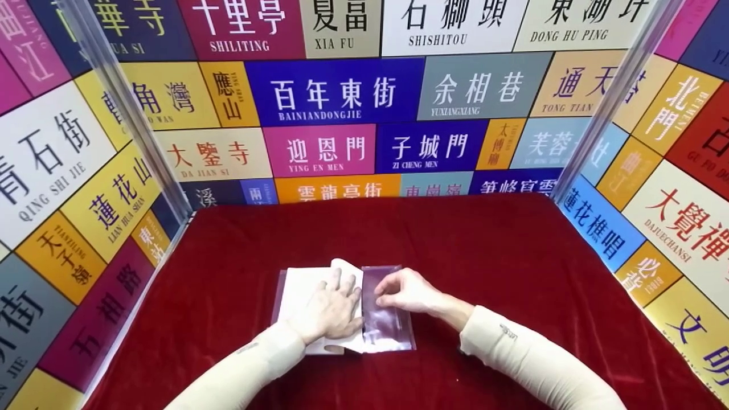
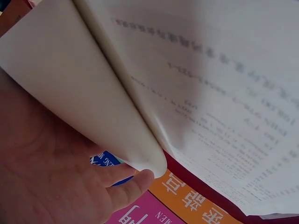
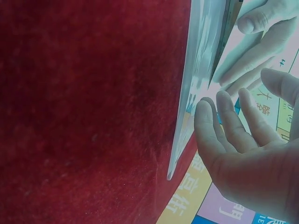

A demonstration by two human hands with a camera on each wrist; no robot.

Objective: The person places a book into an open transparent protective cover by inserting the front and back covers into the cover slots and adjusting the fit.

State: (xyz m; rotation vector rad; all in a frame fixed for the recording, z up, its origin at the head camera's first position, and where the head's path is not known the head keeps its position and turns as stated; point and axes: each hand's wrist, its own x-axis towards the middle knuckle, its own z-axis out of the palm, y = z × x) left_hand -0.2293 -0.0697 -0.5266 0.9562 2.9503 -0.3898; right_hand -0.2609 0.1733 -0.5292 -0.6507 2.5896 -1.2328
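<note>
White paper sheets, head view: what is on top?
The person's bare left hand lies across the white paper sheets; the paper surface directly beneath it is covered and cannot be seen.

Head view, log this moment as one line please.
left hand: spread on white paper | right hand: over clear plastic sheet, fingers bent, no visible grip | surface: red cloth
</note>
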